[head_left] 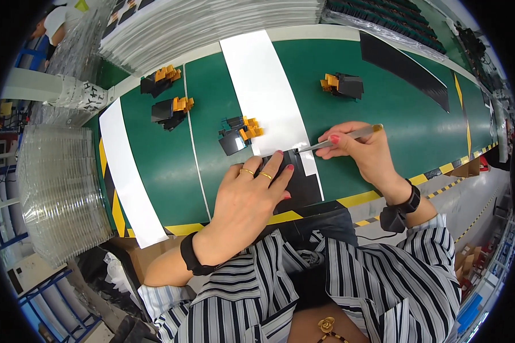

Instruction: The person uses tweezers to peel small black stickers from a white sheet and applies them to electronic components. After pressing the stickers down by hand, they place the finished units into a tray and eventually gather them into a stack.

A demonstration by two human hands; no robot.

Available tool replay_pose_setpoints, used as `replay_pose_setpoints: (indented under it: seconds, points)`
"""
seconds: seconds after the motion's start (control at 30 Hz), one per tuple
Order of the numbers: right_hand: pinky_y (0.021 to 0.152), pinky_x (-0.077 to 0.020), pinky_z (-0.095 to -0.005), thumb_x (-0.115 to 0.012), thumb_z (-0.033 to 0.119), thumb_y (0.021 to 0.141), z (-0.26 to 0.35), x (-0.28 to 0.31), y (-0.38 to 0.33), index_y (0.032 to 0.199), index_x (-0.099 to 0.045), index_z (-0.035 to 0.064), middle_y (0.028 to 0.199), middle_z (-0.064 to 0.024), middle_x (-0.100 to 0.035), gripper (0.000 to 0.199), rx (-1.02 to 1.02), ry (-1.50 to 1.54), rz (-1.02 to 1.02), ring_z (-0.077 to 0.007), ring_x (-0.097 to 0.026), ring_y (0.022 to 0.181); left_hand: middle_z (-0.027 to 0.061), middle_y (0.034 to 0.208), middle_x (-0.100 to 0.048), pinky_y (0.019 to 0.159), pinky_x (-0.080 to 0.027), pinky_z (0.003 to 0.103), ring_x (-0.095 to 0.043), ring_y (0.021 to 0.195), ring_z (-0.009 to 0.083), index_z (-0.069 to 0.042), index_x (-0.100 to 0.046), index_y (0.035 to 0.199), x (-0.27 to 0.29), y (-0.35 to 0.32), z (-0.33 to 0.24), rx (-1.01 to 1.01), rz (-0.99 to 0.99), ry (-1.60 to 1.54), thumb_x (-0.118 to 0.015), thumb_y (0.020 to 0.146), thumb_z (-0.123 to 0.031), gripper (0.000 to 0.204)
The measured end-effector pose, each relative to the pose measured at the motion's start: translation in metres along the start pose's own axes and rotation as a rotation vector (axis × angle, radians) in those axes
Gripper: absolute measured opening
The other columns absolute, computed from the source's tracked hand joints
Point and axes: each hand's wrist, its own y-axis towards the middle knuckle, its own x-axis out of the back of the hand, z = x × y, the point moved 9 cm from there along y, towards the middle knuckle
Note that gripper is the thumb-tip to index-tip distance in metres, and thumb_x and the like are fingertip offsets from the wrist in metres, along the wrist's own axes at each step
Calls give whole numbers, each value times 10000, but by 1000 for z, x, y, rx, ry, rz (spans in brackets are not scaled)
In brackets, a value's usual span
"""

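My left hand [240, 197] lies palm down with its fingers spread. Its fingertips press on a black sheet [304, 186] at the table's near edge, which lies over the lower end of a long white strip [272, 86]. In my right hand [367, 154] a pair of metal tweezers [360, 133] is pinched, pointing left. The tweezers' tips meet the black sheet's upper edge, where a tiny dark bit shows; whether they grip it I cannot tell. Just beyond my left hand sits a pile of small black screen-like parts with orange flex tails [233, 142].
More such piles lie on the green mat [206, 74]: two at the left, one pile [349, 86] at the right. A black ribbed strip [406, 71] lies far right, a second white strip [131, 177] far left. Clear plastic trays [57, 188] are stacked left and behind.
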Motion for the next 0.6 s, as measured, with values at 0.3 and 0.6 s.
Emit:
replay_pose_setpoints:
  seconds: [0.3, 0.6]
  points:
    - [539, -556, -324, -567, 98, 853, 1, 9, 0, 865, -587, -59, 828, -220, -625, 159, 15, 272, 43, -275, -652, 620, 88, 1076, -561, 718, -461, 337, -532, 914, 265, -74, -614, 1024, 22, 3, 31, 168, -167, -49, -683, 693, -171, 352]
    - [542, -554, -324, -566, 98, 854, 1, 4, -1, 864, -590, -56, 835, -218, -627, 157, 23, 205, 61, -268, -653, 631, 127, 954, -574, 701, -473, 330, -561, 827, 309, -21, -603, 1027, 35, 5, 79, 252, -190, -20, -660, 723, -57, 312]
